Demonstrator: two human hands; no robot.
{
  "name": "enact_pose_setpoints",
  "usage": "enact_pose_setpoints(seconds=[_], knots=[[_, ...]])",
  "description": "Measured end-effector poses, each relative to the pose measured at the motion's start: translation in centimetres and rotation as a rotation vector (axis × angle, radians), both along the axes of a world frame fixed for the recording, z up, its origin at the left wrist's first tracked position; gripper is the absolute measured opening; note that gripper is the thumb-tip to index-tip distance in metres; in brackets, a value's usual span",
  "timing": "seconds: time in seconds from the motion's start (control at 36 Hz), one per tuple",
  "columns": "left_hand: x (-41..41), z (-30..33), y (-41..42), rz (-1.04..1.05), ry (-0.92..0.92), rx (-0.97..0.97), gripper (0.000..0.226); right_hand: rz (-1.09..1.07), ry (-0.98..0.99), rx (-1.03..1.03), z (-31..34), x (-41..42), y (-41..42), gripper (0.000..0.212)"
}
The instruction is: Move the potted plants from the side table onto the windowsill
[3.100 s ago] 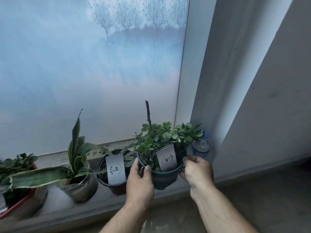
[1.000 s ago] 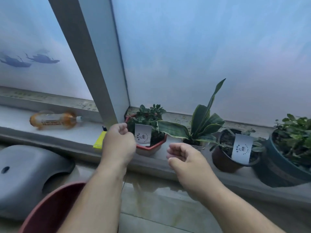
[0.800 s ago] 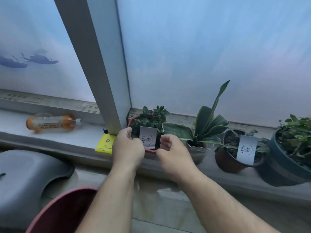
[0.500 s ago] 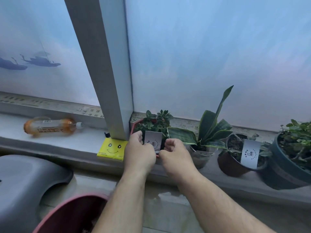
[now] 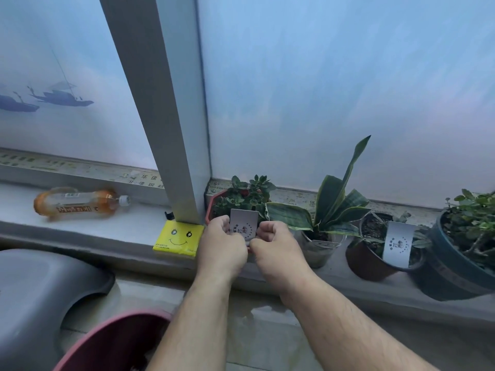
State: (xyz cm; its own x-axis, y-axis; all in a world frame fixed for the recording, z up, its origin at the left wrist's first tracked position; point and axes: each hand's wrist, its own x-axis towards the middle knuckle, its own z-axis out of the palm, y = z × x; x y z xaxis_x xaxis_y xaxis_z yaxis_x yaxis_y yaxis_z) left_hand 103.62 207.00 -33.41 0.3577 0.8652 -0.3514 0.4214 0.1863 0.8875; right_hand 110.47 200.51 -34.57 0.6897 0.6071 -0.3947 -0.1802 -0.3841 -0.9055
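Four potted plants stand in a row on the grey windowsill (image 5: 112, 226). The leftmost is a red pot (image 5: 214, 203) with a small leafy plant and a white label card (image 5: 244, 222) at its front. My left hand (image 5: 222, 245) and my right hand (image 5: 277, 246) are curled against the card's two lower edges, pinching it in front of the pot's rim. To the right stand a snake plant in a clear pot (image 5: 317, 254), a brown pot (image 5: 363, 262) with its own card, and a dark teal pot (image 5: 452, 274).
A grey window post (image 5: 166, 129) meets the sill just left of the red pot. A yellow smiley packet (image 5: 178, 238) and a lying orange bottle (image 5: 77, 203) are on the sill's left part. Below are a grey stool (image 5: 34, 290) and a dark red basin (image 5: 107, 344).
After setting the teal pot on the sill, my view turned left. Both hands moved forward to the red pot and closed on its white card.
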Motion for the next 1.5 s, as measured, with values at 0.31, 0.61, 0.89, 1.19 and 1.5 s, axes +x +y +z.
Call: enact_pose_setpoints(seconds=[0.31,0.61,0.89,1.19,1.5], knots=[[0.1,-1.1,0.4,0.020,-0.021,-0.005,0.056,0.013,0.008,-0.017,-0.6,0.4,0.0,0.032],[0.0,-0.3,0.7,0.075,-0.012,0.082,0.051,0.008,-0.029,-0.041,-0.1,0.3,-0.4,0.039],[1.1,2.7,-0.8,0.206,-0.188,0.318,0.026,0.010,-0.116,-0.030,1.5,3.2,-6.5,0.038],[4.8,1.8,-6.4,-0.339,-0.041,0.245,0.035,0.067,-0.674,-0.361,2.4,9.7,-15.8,0.018],[6.1,0.0,-9.0,-0.554,0.298,0.225,0.051,0.303,-0.842,-0.444,0.2,13.0,-13.1,0.026]])
